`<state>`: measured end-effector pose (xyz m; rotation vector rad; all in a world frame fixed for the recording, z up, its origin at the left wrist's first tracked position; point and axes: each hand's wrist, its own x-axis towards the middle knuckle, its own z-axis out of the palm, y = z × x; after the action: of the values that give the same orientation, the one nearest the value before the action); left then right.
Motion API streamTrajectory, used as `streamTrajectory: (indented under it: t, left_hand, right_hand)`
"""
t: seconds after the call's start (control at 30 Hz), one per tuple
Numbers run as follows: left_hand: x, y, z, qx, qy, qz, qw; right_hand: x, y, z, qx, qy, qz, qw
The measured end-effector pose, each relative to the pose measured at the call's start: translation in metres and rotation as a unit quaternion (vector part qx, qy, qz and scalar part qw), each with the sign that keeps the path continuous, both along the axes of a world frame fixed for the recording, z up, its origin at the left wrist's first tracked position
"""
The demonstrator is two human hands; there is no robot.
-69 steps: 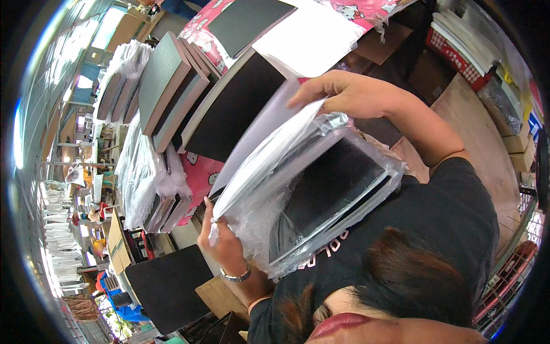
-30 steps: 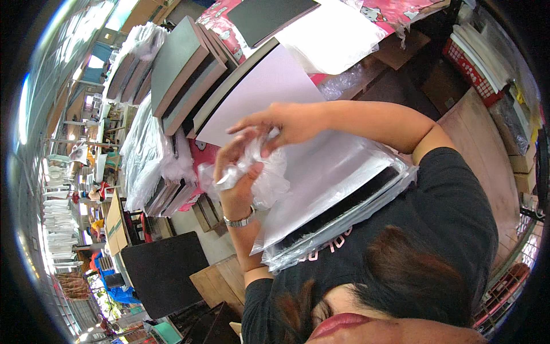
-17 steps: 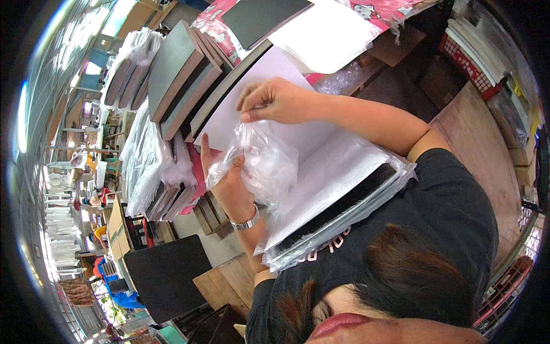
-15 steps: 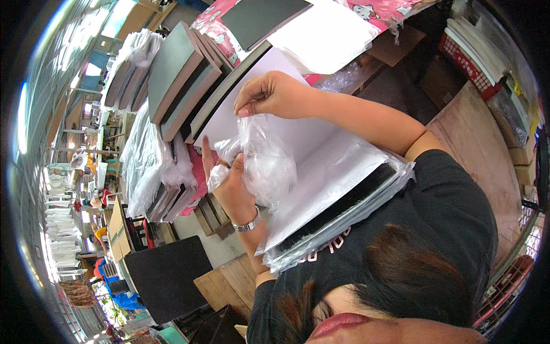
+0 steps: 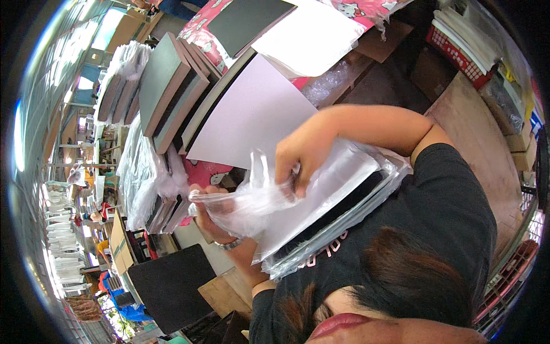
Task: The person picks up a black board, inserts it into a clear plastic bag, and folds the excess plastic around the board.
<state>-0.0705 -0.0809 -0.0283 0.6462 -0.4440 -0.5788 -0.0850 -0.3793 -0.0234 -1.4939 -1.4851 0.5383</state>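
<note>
A crumpled piece of clear plastic film [image 5: 243,211] is stretched between my two hands. My left hand [image 5: 211,221], with a metal-band watch at its wrist, is closed on one end of it. My right hand [image 5: 303,155] bends over from above, its fingertips pinching the other end. Below them, against my body, lies a stack of plastic-sleeved sheets [image 5: 326,229], with white and black layers showing. Just beyond my hands a large pale lilac sheet [image 5: 252,109] rests on a thick dark-edged stack.
Thick grey boards [image 5: 163,86] are piled at the left, beside plastic-wrapped bundles [image 5: 140,172]. A dark board [image 5: 249,23] and white sheets [image 5: 312,37] lie on a pink patterned cloth. A red crate [image 5: 458,57] stands far right. A black panel [image 5: 172,286] is at lower left.
My right hand has come down and nearer, and my left hand has shifted slightly left and down. The film, upright before, now stretches sideways between them. More of the lilac sheet shows.
</note>
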Motion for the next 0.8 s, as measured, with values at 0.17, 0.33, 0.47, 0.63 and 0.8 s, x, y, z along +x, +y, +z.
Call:
streamTrajectory:
  t: [0.17,0.33,0.47,0.63,0.8]
  left_hand:
    - [-0.039,0.030,-0.072,0.320,0.020,0.174,0.931]
    - [-0.039,0.028,-0.058,0.338,-0.036,0.085,0.936]
    - [-0.037,0.025,-0.052,0.383,-0.097,0.003,0.918]
    - [-0.026,0.074,-0.098,0.197,-0.185,0.028,0.962]
    - [-0.020,0.008,-0.035,0.392,-0.123,-0.078,0.908]
  right_hand:
    - [0.008,-0.046,0.010,0.251,0.404,-0.217,0.852]
    - [0.003,-0.046,0.013,-0.062,0.099,-0.052,0.992]
    - [0.012,-0.065,0.019,0.405,0.405,-0.079,0.816]
    - [0.004,-0.057,0.010,-0.006,0.252,-0.243,0.937]
    - [0.017,-0.085,0.002,0.330,0.321,-0.214,0.862]
